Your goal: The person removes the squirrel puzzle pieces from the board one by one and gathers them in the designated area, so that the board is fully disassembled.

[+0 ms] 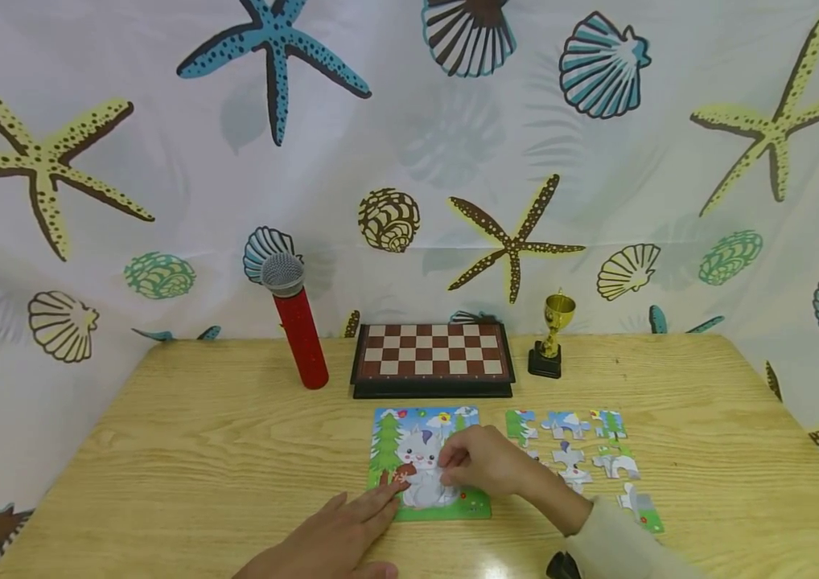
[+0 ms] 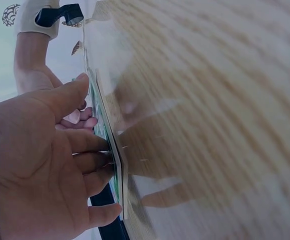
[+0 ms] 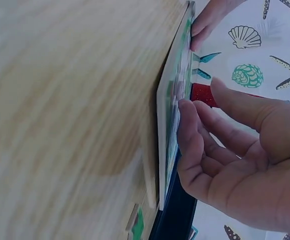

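Note:
A jigsaw puzzle with a white cartoon animal, green trees and blue sky lies flat on the table. My left hand rests its extended fingers on the puzzle's lower left part; in the left wrist view the fingertips touch its edge. Over the puzzle's right side is my right hand, fingers bent. In the right wrist view its index fingertip meets the puzzle surface, while the thumb stands apart with nothing visible between them. The picture under the right hand is partly hidden.
Loose puzzle pieces lie in rough rows right of the puzzle, some behind the right forearm. Behind it stand a chessboard box, a red microphone and a small gold trophy. A patterned cloth hangs behind the wooden table.

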A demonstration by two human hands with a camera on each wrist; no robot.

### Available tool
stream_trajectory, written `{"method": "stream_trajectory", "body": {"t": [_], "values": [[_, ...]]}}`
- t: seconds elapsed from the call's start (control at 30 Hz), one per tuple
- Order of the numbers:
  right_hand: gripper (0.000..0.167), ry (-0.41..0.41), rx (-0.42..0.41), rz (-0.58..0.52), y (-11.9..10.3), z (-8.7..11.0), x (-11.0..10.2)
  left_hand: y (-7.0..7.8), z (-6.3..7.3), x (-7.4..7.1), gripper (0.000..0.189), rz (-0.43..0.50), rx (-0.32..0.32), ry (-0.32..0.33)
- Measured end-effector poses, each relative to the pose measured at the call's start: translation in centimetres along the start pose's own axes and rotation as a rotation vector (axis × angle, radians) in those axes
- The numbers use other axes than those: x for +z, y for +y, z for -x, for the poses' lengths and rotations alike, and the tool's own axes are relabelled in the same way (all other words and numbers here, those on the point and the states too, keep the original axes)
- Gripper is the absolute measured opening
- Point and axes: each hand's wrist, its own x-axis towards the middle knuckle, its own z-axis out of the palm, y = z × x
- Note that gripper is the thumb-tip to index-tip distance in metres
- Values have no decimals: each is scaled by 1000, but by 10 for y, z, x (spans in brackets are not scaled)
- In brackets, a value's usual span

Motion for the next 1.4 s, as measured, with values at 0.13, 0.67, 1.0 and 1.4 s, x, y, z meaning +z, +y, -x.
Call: {"method": "stream_trajectory", "body": {"t": [0.13, 0.67, 1.0, 1.4], "values": [[8, 1, 29, -24, -5, 1, 4, 0, -1, -1, 79, -12, 4, 7], [3, 13, 77, -1, -8, 1, 10, 3, 0, -2, 74, 17, -9, 11], [5, 41, 79, 24, -9, 0, 11, 5, 0, -2, 75, -18, -22, 2], [4, 43, -5, -42, -8, 6, -3, 3, 0, -3, 77, -13, -14, -16]]}}
